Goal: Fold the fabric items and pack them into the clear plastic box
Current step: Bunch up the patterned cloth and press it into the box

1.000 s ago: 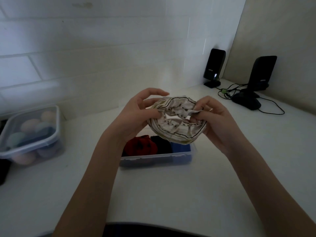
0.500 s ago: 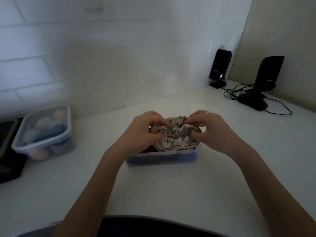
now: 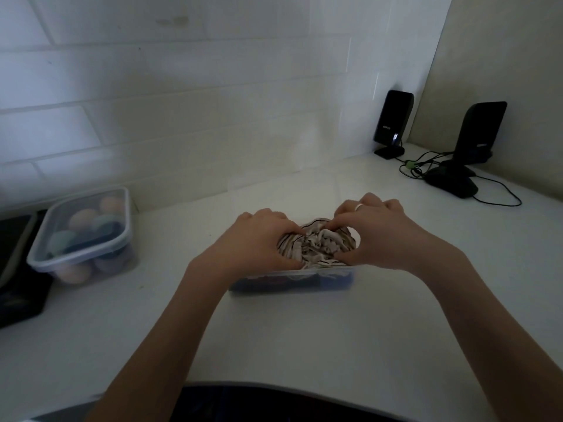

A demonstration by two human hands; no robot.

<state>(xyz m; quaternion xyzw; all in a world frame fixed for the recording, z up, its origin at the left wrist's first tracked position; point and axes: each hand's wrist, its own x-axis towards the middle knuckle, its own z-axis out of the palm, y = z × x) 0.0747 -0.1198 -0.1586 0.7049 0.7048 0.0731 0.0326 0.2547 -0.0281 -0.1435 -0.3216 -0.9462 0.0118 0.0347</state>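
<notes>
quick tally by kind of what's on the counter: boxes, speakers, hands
plastic boxes: 2, the open box being packed and the lidded box on the left
black speakers: 2, speaker one and speaker two
hands: 2, left hand and right hand, both on the striped fabric
total: 6

Looks like a home desk nook: white desk [image 3: 304, 345] against a tiled wall [image 3: 182, 117], two black speakers [image 3: 393, 121] with cables [image 3: 420, 166] in the far right corner.
</notes>
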